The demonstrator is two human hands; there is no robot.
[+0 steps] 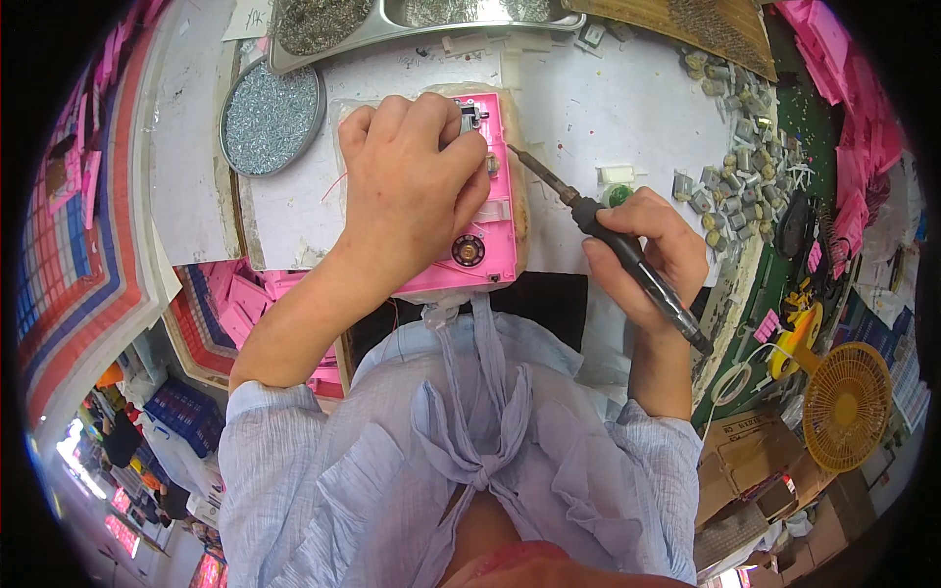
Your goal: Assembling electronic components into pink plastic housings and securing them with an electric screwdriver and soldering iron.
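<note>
A pink plastic housing [501,230] lies with its inside up in front of me, on a padded piece wrapped in clear plastic. My left hand [417,181] covers its left half, fingers bent and closed; what they pinch or press is hidden beneath them. Beside those fingertips shows a small metal part [473,116]. A round black speaker-like part [469,250] sits in the near end. My right hand [652,250] is closed around a black-handled tool [627,250], a screwdriver or soldering iron. Its thin metal tip points up and left, just right of the housing, seemingly apart from it.
A round dish of small screws [272,118] stands at the left. Across the back is a metal tray [470,22] with small metal parts. Several small motors [740,191] are heaped at the right, beside a green-ended white part [618,181]. A yellow fan [845,407] stands far right.
</note>
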